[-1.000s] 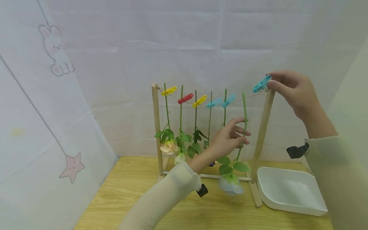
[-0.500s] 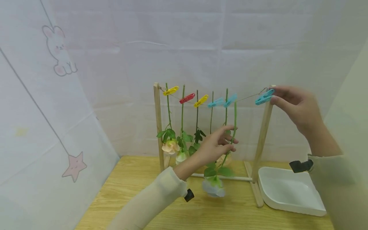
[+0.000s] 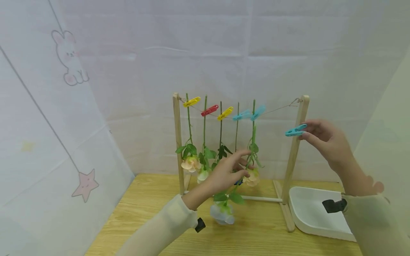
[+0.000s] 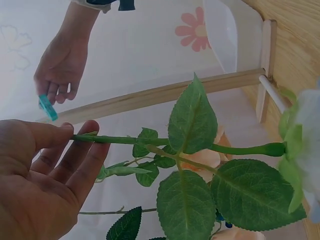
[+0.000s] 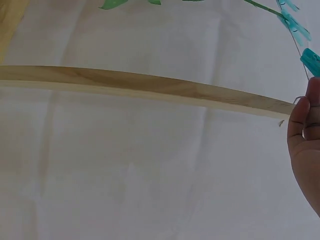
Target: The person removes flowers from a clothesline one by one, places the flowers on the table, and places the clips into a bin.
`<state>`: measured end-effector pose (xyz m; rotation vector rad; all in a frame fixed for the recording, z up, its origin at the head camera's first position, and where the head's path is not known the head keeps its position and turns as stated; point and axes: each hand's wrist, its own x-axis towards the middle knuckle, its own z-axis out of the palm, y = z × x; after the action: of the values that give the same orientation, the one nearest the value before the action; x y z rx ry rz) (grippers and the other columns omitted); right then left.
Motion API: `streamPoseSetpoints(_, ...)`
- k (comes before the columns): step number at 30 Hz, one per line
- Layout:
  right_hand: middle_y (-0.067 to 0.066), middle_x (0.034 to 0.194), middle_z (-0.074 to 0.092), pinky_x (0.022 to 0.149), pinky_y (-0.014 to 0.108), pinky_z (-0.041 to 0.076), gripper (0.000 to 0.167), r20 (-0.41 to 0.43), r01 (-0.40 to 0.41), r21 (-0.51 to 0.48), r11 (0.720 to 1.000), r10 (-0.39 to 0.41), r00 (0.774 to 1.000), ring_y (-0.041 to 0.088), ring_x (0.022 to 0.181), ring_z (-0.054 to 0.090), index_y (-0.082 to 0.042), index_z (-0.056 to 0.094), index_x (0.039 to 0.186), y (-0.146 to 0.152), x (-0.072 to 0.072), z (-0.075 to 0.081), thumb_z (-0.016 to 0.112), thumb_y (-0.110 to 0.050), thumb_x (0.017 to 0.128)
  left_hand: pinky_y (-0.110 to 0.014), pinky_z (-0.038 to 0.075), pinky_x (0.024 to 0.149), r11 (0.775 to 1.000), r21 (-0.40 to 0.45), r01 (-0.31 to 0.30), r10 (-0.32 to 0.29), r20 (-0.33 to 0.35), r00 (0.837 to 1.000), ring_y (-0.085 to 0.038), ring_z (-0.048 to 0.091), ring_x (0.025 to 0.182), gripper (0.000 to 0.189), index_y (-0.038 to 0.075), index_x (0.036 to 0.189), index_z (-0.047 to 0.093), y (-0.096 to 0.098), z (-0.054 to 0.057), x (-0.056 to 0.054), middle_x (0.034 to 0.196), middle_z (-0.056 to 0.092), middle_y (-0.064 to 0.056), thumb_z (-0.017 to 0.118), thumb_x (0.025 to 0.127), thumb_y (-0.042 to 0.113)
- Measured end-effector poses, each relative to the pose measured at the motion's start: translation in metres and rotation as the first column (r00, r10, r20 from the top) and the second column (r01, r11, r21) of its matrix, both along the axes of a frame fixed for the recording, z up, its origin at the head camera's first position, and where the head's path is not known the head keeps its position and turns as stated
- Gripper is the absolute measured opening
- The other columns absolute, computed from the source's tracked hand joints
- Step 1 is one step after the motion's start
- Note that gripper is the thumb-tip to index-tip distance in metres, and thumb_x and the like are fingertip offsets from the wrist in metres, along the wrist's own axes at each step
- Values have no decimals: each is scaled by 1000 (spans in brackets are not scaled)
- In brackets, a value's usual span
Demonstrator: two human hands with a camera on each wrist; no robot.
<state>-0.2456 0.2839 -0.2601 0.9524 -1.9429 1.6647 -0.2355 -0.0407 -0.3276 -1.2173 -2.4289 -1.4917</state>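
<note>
My left hand (image 3: 225,174) pinches the green stem of a white artificial flower (image 3: 222,212), whose bloom hangs down in front of the rack. In the left wrist view the stem (image 4: 117,140) runs between thumb and fingers, with broad leaves (image 4: 190,117) beyond. My right hand (image 3: 330,144) pinches a blue clothespin (image 3: 295,131) by its handle end, in front of the right post. Along the string (image 3: 278,108), yellow, red and blue clothespins hold several flowers upside down; the rightmost one clipped is a peach flower (image 3: 251,177), partly behind the left hand.
A wooden rack with a left post (image 3: 177,142) and right post (image 3: 296,153) stands on the wood-grain table (image 3: 128,217), joined low by a white rod (image 3: 261,199). A white tray (image 3: 315,227) sits right of it. Pale cloth (image 3: 272,46) hangs behind.
My left hand has moved left and down with the white flower. My right hand has lowered the blue clothespin from the string's right end, bringing it below the top of the post.
</note>
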Motion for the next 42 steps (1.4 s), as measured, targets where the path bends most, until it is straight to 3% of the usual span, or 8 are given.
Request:
streamPoseSetpoints(8,2,101,72,85,16,54,28,35,-12,-18,1000,12,999,11,88,71,9,58,123,11,5,-20,55,16,95,-24,57,79,997,-75,-37,31,-79,996,-7,70,92,58,12,153,40,-5,-4,4,117,73,-9,63,100,4)
streamPoseSetpoints(18,3,102,71,88,16,54,30,58,-23,-43,999,26,998,11,89,72,12,56,125,23,8,-48,52,18,95,-16,55,78,983,-170,-68,48,-118,992,-3,68,93,57,15,153,41,-12,-12,9,117,72,-4,62,101,6)
streamPoseSetpoints(25,6,103,70,91,16,53,34,61,-46,-84,995,51,997,11,91,71,16,53,129,32,9,-66,50,21,95,-14,53,77,970,-220,-100,53,-210,976,-4,68,98,58,14,153,40,-18,-14,15,116,73,-1,63,100,5)
streamPoseSetpoints(33,0,104,72,92,14,50,35,128,36,-94,995,-24,992,9,91,72,11,54,132,40,18,-84,50,17,97,-12,52,69,948,-268,-170,91,-282,955,-6,70,92,55,11,152,43,-20,-19,26,116,73,-4,61,101,4)
streamPoseSetpoints(35,0,104,72,93,14,50,36,130,28,-112,993,-14,991,9,92,72,12,53,133,42,19,-90,49,17,98,-10,48,62,934,-285,-215,112,-339,934,-2,68,83,54,11,152,44,-20,-22,28,117,73,-5,61,101,6)
streamPoseSetpoints(37,1,104,72,94,15,50,37,132,1,-151,988,19,991,10,92,72,13,50,135,45,20,-96,47,18,98,-10,41,54,915,-298,-273,131,-419,899,1,61,69,52,12,152,46,-20,-24,32,117,74,-6,60,102,7)
streamPoseSetpoints(40,2,105,73,97,17,49,40,136,-40,-213,976,70,988,12,93,72,15,48,137,49,22,-105,44,21,98,-9,29,45,873,-307,-379,150,-571,807,3,39,49,53,15,152,47,-18,-30,37,109,75,-5,60,101,6)
streamPoseSetpoints(42,4,106,73,97,17,49,40,146,-58,-248,967,97,985,14,93,73,14,49,137,52,23,-112,43,21,98,-10,21,42,842,-296,-450,156,-665,730,1,26,44,56,17,151,49,-16,-34,41,99,76,-1,62,99,3)
